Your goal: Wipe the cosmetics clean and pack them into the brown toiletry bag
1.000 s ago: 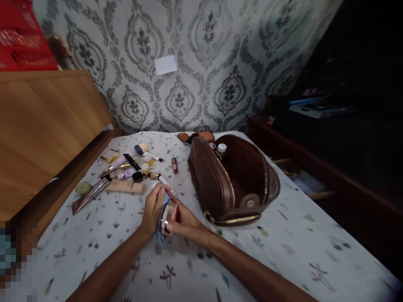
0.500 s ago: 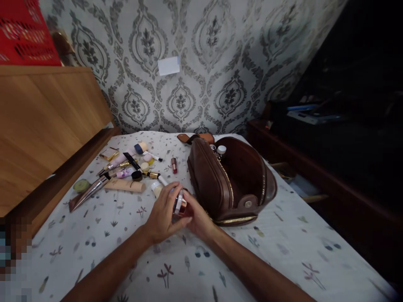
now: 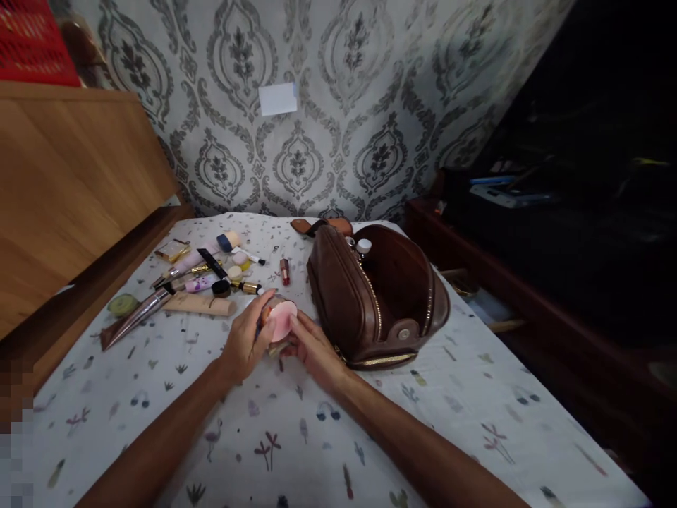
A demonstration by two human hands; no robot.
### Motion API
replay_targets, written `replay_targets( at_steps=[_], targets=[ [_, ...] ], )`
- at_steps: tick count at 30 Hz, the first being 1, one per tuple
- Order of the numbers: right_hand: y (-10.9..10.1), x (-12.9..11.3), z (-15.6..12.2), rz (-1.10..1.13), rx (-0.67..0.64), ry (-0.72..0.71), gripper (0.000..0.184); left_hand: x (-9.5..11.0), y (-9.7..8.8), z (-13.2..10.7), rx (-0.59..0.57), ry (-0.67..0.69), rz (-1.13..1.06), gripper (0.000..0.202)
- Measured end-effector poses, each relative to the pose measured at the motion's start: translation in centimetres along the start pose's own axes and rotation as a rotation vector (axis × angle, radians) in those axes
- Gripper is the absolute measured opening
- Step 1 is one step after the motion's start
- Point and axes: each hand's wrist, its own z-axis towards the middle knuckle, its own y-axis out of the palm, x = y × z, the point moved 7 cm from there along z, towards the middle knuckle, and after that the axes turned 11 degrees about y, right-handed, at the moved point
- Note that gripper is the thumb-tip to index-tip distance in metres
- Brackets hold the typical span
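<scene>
Between my hands is a small round cosmetic compact (image 3: 283,321) with a pink disc facing me. My left hand (image 3: 248,339) is closed around its left side. The fingers of my right hand (image 3: 317,349) grip its right edge, the thumb on the pink face. Right of my hands stands a brown leather bag (image 3: 343,303), its zip open and a white-capped bottle (image 3: 363,246) inside. Makeup lies to the left: a beige tube (image 3: 198,304), a rose-metallic tube (image 3: 140,316), a black stick (image 3: 211,264) and a round green container (image 3: 123,305). A red lip gloss tube (image 3: 285,271) lies beyond my hands.
A patterned white sheet (image 3: 296,458) covers the surface. A wooden cabinet (image 3: 79,183) with a red basket (image 3: 37,42) on top stands at the left. Behind is a patterned wall (image 3: 296,162); at the right is a dark wooden frame (image 3: 476,261) with an open compartment.
The compact has been turned between my hands, so its pink face now shows toward me. The view has shifted slightly; the bag and makeup stay in place.
</scene>
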Motion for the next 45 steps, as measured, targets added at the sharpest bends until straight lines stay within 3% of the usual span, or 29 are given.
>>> replay_targets(
  at_steps=[10, 17, 24, 27, 31, 35, 42, 45],
  targets=[
    [-0.8, -1.3, -0.4, 0.000, 0.137, -0.114, 0.036, -0.8, 0.1, 0.4, 0.005, -0.064, -0.046, 0.043],
    [-0.8, -1.5, -0.4, -0.023, 0.098, -0.154, 0.046, -1.0, -0.1, 0.6, 0.016, -0.052, -0.042, 0.039],
    [-0.3, -1.4, -0.7, -0.192, 0.084, -0.128, 0.053, -1.4, -0.5, 0.7, -0.023, -0.092, 0.144, 0.042],
    [-0.4, -1.5, -0.7, -0.237, 0.098, -0.155, 0.061, -1.0, -0.2, 0.4, -0.014, -0.036, 0.199, 0.044],
    [-0.3, -1.6, -0.7, -0.274, 0.080, -0.170, 0.077, 0.3, 0.3, 0.1, -0.037, 0.137, 0.152, 0.059],
    [0.1, -1.9, -0.9, -0.333, 0.049, -0.182, 0.074, 1.7, 0.5, 0.2, -0.066, 0.311, 0.082, 0.070],
    [2.2, -2.9, -2.2, -0.152, -0.035, -0.161, 0.055, 4.9, -1.6, 1.1, 0.049, 0.440, 0.149, 0.042],
    [3.1, -4.5, -3.6, -0.177, -0.039, -0.164, 0.058, 6.8, -2.8, 1.4, 0.121, 0.505, 0.215, 0.030]
  ],
)
